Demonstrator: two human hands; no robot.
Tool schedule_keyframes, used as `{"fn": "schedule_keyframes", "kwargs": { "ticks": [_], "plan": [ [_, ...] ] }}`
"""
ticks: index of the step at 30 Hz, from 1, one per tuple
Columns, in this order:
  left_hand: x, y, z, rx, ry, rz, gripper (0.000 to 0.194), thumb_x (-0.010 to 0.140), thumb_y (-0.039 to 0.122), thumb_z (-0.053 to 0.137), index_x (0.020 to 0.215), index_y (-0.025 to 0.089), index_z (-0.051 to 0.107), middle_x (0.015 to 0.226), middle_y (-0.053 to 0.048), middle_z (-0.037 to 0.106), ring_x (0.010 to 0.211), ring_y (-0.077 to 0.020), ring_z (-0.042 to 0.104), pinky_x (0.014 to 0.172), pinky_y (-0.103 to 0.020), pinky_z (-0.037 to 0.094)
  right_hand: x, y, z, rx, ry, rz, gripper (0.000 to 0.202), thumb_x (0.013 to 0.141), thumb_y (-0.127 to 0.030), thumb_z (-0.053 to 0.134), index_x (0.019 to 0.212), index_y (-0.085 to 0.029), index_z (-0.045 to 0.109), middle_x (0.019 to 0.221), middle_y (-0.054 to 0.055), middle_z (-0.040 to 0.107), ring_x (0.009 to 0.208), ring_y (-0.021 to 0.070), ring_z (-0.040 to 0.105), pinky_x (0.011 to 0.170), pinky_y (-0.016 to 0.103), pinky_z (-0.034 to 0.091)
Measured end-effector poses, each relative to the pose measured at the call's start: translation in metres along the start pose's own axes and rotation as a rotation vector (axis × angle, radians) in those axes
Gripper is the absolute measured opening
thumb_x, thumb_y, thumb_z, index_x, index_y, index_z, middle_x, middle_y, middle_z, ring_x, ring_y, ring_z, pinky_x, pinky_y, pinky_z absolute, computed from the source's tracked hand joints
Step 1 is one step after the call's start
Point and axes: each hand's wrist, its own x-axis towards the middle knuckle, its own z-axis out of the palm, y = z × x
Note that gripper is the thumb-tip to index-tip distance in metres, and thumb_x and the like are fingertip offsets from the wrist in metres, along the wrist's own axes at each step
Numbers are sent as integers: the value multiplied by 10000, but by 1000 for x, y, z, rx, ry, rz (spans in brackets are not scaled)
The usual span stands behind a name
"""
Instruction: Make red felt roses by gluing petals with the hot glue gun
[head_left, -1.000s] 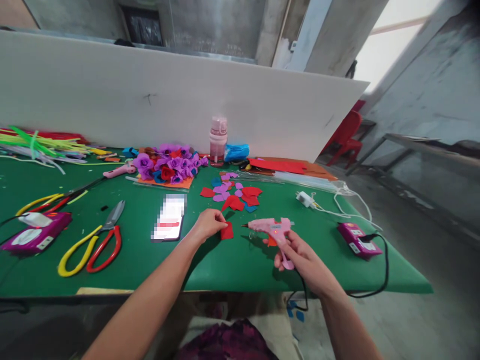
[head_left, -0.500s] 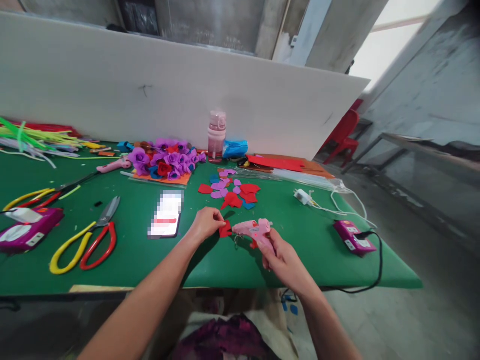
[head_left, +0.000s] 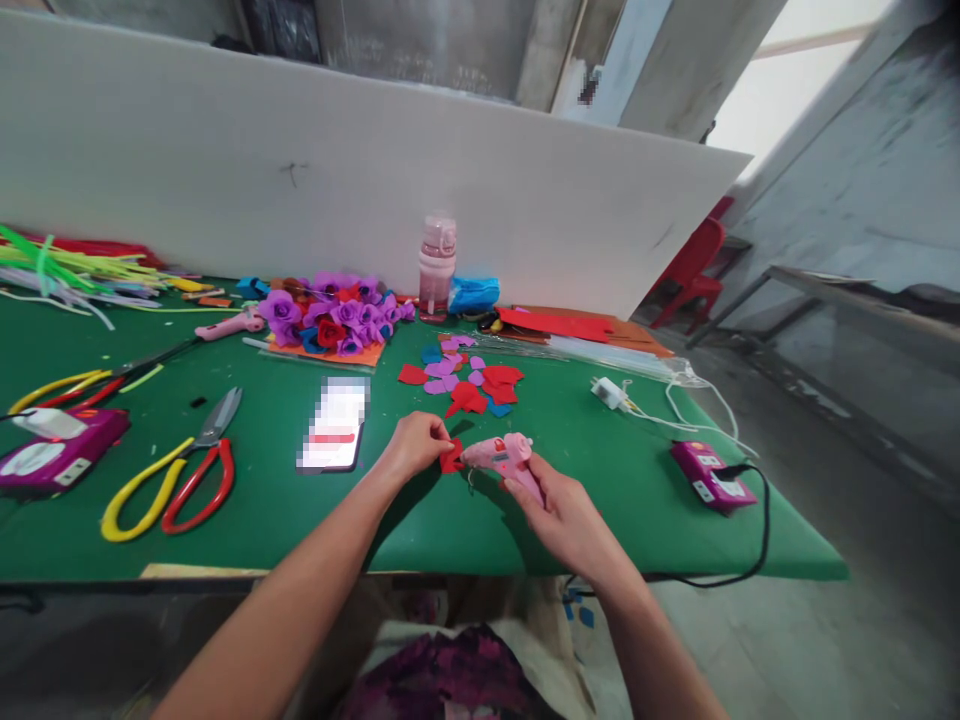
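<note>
Between the fingertips of my left hand (head_left: 417, 445) is a small red petal-like piece (head_left: 451, 458), held just above the green table. My right hand (head_left: 559, 508) is wrapped round the handle of a pink glue gun (head_left: 504, 456), whose nozzle points left and meets the red piece or lies right against it. Just beyond my hands lie loose cut petals, among them red petals (head_left: 469, 397), purple petals (head_left: 440, 384) and blue petals (head_left: 499, 407). Behind them to the left is a heap of purple, red and blue flowers (head_left: 352, 318).
Yellow-and-red scissors (head_left: 214, 430) and a phone (head_left: 334, 425) lie left of my hands. A pink bottle (head_left: 436, 270) stands at the back by a white board (head_left: 360, 170). On the right are a white plug (head_left: 611, 394) with cable and a purple power socket (head_left: 709, 475) with a black cord.
The glue gun has tilted and shifted slightly left, its nozzle closer over the red piece. My left hand stays almost where it was, still pinching the piece.
</note>
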Motion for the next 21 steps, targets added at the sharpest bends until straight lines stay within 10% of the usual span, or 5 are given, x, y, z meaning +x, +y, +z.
{"fn": "schedule_keyframes", "kwargs": {
  "ticks": [21],
  "plan": [
    [0, 1, -2, 113, -58, -5, 77, 615, 217, 636, 566, 157, 629, 543, 11, 595, 567, -119, 531, 556, -229, 364, 2, -6, 1, -217, -50, -76, 212, 899, -298, 375, 988, -156, 506, 803, 68, 617, 663, 169, 551, 586, 239, 347]
  ]
}}
